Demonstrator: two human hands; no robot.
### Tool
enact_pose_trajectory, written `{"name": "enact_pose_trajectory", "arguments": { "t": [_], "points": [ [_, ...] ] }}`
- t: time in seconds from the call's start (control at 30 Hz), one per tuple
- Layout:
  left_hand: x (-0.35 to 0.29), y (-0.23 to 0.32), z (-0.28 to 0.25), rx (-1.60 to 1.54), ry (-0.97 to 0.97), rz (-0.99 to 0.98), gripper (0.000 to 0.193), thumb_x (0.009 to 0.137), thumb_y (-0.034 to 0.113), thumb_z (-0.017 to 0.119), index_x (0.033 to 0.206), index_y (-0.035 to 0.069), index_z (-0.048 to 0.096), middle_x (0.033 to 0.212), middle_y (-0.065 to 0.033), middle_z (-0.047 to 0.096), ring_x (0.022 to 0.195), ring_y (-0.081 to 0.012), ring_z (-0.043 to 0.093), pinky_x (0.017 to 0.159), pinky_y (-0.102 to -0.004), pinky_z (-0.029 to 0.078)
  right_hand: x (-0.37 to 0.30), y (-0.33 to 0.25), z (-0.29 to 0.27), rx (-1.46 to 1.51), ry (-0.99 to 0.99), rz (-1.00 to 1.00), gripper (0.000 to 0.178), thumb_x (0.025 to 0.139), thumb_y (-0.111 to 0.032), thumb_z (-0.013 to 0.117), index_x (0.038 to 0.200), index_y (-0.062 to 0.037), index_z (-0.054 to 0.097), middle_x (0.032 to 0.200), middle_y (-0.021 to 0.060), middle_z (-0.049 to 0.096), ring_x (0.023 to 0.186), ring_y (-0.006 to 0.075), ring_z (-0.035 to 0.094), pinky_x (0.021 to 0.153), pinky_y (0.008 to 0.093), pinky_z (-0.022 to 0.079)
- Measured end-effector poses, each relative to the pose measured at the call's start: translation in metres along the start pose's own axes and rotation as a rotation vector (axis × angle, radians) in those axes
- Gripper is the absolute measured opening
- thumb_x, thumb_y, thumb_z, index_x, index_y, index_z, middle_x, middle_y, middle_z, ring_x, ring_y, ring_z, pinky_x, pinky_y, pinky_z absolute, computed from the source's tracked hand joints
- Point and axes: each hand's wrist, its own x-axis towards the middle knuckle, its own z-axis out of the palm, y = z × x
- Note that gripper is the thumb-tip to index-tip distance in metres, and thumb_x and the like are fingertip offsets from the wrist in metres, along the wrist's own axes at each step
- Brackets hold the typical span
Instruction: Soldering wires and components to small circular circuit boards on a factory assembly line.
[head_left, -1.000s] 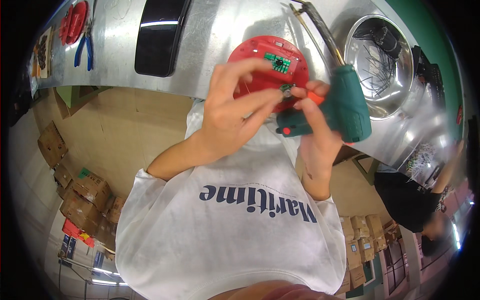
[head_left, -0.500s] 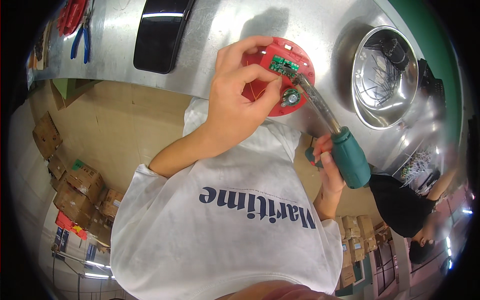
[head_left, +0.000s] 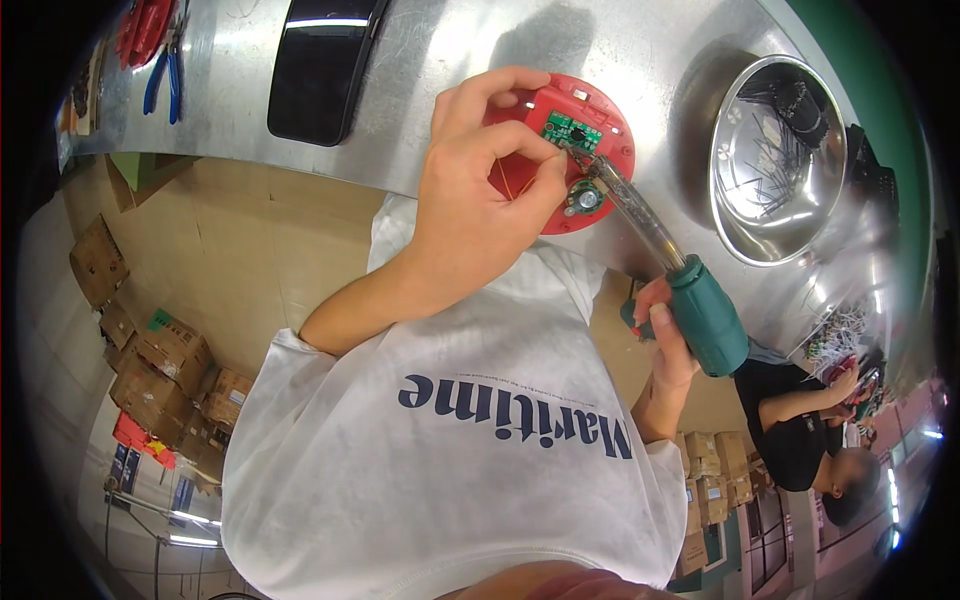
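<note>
A round red plastic housing (head_left: 612,125) rests on the metal table, with a small green circuit board (head_left: 572,130) and a round speaker-like part (head_left: 584,197) inside it. My left hand (head_left: 485,180) reaches over its left side, thumb and forefinger pinched beside the board on a thin orange wire (head_left: 507,186); the pinched end is hidden. The other fingers curl at the housing's upper rim. In my right hand (head_left: 668,335) is a soldering iron (head_left: 708,318) with a green handle, its fingers wrapped partly out of sight. The iron's tip meets the board's lower edge, close to my left fingertips.
Right of the housing stands a steel bowl (head_left: 778,165) with dark thin pieces inside. A black phone (head_left: 322,75) and blue-handled pliers (head_left: 163,85) lie to the left. A co-worker (head_left: 800,420) is at the far right, near a pile of white wires (head_left: 840,335).
The soldering iron and my right hand have shifted slightly right, and the housing a little too. My left hand keeps its pinch. The co-worker's arm and body have moved.
</note>
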Motion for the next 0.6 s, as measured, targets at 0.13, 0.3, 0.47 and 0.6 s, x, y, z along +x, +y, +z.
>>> {"name": "enact_pose_trajectory", "arguments": {
  "t": [0.13,0.3,0.47,0.6],
  "points": [
    [0.000,0.000,0.001,-0.023,0.004,-0.015,0.004,0.072,-0.001,0.068,0.074,0.001,0.065,0.120,-0.0085,0.056,0.104,-0.0199,0.049,0.090,-0.0310,0.041,0.001,-0.003,0.000,-0.106,0.094,0.024,0.023,0.064,-0.006,0.069,0.086,0.0004,0.064,0.073,0.0100,0.059,0.061,0.0193,0.056,0.058,0.0285,0.045],
    [0.001,0.002,0.000,-0.015,0.001,-0.018,0.004,0.072,-0.001,0.068,0.074,0.001,0.065,0.119,-0.0085,0.056,0.103,-0.0194,0.049,0.089,-0.0305,0.041,-0.009,0.008,-0.005,-0.307,0.092,0.042,0.022,0.060,-0.004,0.068,0.081,0.0000,0.064,0.071,0.0113,0.058,0.057,0.0240,0.055,0.054,0.0303,0.043],
    [0.001,0.001,0.001,-0.004,-0.014,-0.014,0.004,0.072,-0.001,0.067,0.075,0.001,0.065,0.120,-0.0084,0.056,0.103,-0.0191,0.048,0.089,-0.0301,0.041,0.005,-0.010,0.006,-0.301,0.133,0.009,0.021,0.059,-0.002,0.068,0.079,0.0007,0.063,0.070,0.0110,0.058,0.055,0.0259,0.053,0.052,0.0312,0.043],
    [0.000,0.000,0.001,-0.007,-0.023,-0.032,0.004,0.073,-0.001,0.067,0.075,0.001,0.065,0.120,-0.0082,0.055,0.104,-0.0182,0.047,0.090,-0.0297,0.040,0.000,0.008,-0.005,-0.158,0.021,-0.080,0.021,0.070,-0.007,0.063,0.089,0.0016,0.058,0.078,0.0117,0.057,0.061,0.0211,0.054,0.054,0.0294,0.044]
  ]
}}
